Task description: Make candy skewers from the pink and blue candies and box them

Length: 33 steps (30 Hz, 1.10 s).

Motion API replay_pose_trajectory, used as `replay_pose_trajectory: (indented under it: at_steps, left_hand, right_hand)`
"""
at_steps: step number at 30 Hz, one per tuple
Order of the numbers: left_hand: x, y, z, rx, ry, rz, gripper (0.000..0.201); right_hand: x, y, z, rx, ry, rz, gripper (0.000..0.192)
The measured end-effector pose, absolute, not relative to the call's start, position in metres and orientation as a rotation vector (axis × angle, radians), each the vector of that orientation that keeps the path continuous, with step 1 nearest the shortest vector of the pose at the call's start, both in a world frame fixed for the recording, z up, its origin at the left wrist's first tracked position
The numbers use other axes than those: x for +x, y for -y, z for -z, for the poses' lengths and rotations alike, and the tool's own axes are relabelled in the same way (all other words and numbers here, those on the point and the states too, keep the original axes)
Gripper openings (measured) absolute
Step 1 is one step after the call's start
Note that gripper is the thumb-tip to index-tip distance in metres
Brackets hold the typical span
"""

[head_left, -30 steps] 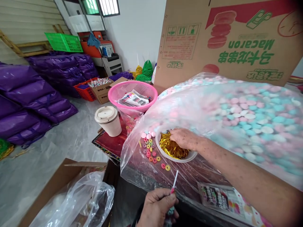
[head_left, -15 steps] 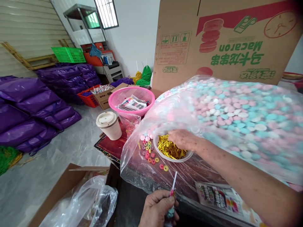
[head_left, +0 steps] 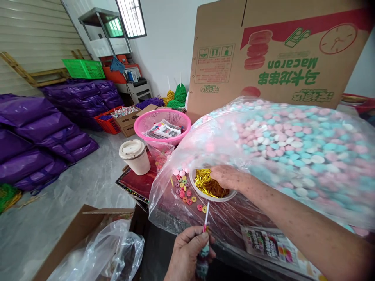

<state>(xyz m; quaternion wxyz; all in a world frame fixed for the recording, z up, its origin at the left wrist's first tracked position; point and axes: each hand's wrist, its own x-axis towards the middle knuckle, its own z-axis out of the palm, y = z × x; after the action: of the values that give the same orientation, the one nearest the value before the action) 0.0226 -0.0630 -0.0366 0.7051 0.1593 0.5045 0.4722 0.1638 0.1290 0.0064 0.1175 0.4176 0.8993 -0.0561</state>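
My left hand (head_left: 191, 249), low in the middle of the head view, is closed round a wrapped candy skewer. Its thin white stick (head_left: 207, 212) points up out of the pinched wrapper. Farther up, my right hand (head_left: 228, 177) reaches into a clear round tub (head_left: 202, 192) of gold foil twist ties (head_left: 208, 187). The right fingers are bent down among the ties, and their tips are hidden. Small ring candies (head_left: 182, 194) and a few pink round candies (head_left: 182, 172) lie left of the tub. Printed wrappers (head_left: 266, 244) lie below my right forearm.
A large clear bag (head_left: 281, 142) of pastel candies fills the right side, with a tall carton (head_left: 222, 58) behind. To the left stand a lidded cup (head_left: 139, 164) and a pink basket (head_left: 137, 127). An open box (head_left: 67, 242) is at lower left; purple bags (head_left: 49, 132) are stacked beyond.
My left hand, with the candy skewer, has shifted slightly left and up. My right hand has moved a little within the tub, its fingers still among the gold ties.
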Motion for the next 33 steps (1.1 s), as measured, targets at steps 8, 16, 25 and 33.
replay_pose_trajectory:
  at_steps: [8,16,25,33]
  left_hand:
    - [0.021,0.053,0.022,0.366,-1.121,-1.104,0.032]
    - [0.023,0.048,0.013,0.397,-1.098,-1.171,0.027]
    - [0.020,0.051,0.020,0.332,-1.125,-1.147,0.029]
    - [0.022,0.038,0.006,0.336,-1.023,-1.156,0.031]
  right_hand:
    - [0.166,-0.126,-0.036,1.299,-2.532,0.187,0.020]
    - [0.171,-0.122,-0.029,1.352,-2.495,0.392,0.027]
    - [0.167,-0.120,-0.032,1.331,-2.531,0.497,0.025]
    - [0.189,-0.099,-0.045,1.364,-2.950,0.482,0.032]
